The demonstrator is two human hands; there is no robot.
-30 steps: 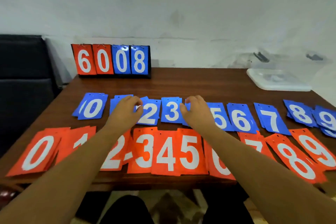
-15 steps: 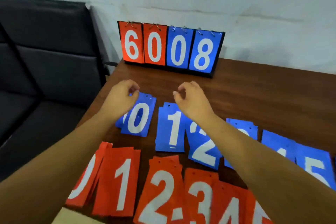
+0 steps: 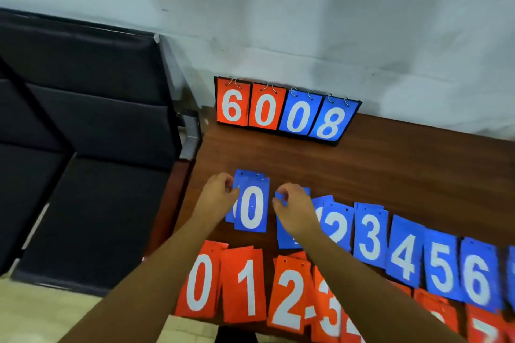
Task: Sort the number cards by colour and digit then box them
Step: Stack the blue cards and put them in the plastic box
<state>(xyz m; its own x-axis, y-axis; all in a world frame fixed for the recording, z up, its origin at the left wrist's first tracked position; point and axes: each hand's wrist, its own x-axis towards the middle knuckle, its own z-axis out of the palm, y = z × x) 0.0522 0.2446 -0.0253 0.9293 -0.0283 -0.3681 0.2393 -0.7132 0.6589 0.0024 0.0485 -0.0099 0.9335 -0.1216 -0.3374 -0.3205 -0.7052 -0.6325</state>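
Two rows of number cards lie on the brown table (image 3: pixel 390 164): blue ones behind, orange ones in front. My left hand (image 3: pixel 218 195) has curled fingers pinching the left edge of the blue 0 pile (image 3: pixel 252 209). My right hand (image 3: pixel 295 209) pinches the top left corner of the blue 1 pile (image 3: pixel 287 242), which it mostly hides. To the right run the blue 2 (image 3: pixel 335 227), 3 (image 3: pixel 372 234), 4 (image 3: pixel 405 256), 5 (image 3: pixel 443 267) and 6 (image 3: pixel 478 278). In front lie the orange 0 (image 3: pixel 199 281), 1 (image 3: pixel 245 284) and 2 (image 3: pixel 289 298).
A flip scoreboard (image 3: pixel 284 111) reading 6008 stands at the table's back left against the wall. A black padded seat (image 3: pixel 83 147) stands just left of the table edge. More orange cards run off the bottom right.
The view swung left and down. My left hand moved from the blue 1 to the blue 0 pile's left edge; my right hand went from the blue 4 to the blue 1 pile.
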